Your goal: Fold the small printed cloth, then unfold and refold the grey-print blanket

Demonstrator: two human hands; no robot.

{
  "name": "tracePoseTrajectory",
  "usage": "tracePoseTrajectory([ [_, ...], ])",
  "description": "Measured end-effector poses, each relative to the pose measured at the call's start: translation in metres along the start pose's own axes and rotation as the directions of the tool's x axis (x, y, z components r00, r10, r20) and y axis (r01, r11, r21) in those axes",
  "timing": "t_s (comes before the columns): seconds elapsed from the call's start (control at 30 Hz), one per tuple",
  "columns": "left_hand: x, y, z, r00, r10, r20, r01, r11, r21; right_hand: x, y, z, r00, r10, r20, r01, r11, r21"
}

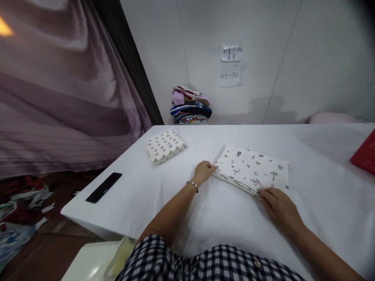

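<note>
A white cloth printed with small palms, leaves and animals lies folded in a flat rectangle on the white-covered table. My left hand, with a bracelet at the wrist, pinches the cloth's near left corner. At the near right corner, my right hand has its fingers closed on the folded edge, the thumb hidden from sight. Farther left sits a second folded white cloth with a grey, red and blue print, apart from both hands.
A black phone-like slab lies near the table's left edge. Behind the table's far edge rises a stack of folded clothes against the wall. A red object is at far right. A pale stool-like item stands below the near left edge.
</note>
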State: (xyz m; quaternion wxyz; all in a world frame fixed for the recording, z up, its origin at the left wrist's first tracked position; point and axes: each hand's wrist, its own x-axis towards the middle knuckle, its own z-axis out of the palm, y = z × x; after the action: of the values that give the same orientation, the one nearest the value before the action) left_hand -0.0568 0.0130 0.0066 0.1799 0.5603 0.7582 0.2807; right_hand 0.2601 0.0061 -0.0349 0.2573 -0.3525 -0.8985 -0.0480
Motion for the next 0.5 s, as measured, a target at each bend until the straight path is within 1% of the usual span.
tracePoseTrajectory([
  [0.1, 0.0012, 0.0031, 0.0019, 0.999, -0.035, 0.027, 0.034, 0.999, 0.042, -0.001, 0.0008, 0.0014, 1.0, 0.004, -0.013, -0.004, 1.0, -0.003],
  [0.27, 0.0022, 0.0064, -0.0006, 0.999, -0.032, 0.04, 0.03, 0.998, 0.049, -0.0021, 0.0016, 0.0036, 1.0, 0.011, -0.014, -0.011, 1.0, 0.006],
  [0.37, 0.0026, 0.0051, -0.0035, 0.995, -0.079, 0.06, 0.079, 0.997, -0.001, -0.0024, 0.0012, 0.0038, 0.999, 0.018, -0.028, -0.018, 1.0, 0.017],
  [0.5, 0.0015, -0.0013, -0.0031, 0.978, -0.159, 0.137, 0.164, 0.986, -0.026, -0.0019, 0.0018, 0.0033, 0.999, 0.013, -0.042, -0.012, 1.0, 0.025],
])
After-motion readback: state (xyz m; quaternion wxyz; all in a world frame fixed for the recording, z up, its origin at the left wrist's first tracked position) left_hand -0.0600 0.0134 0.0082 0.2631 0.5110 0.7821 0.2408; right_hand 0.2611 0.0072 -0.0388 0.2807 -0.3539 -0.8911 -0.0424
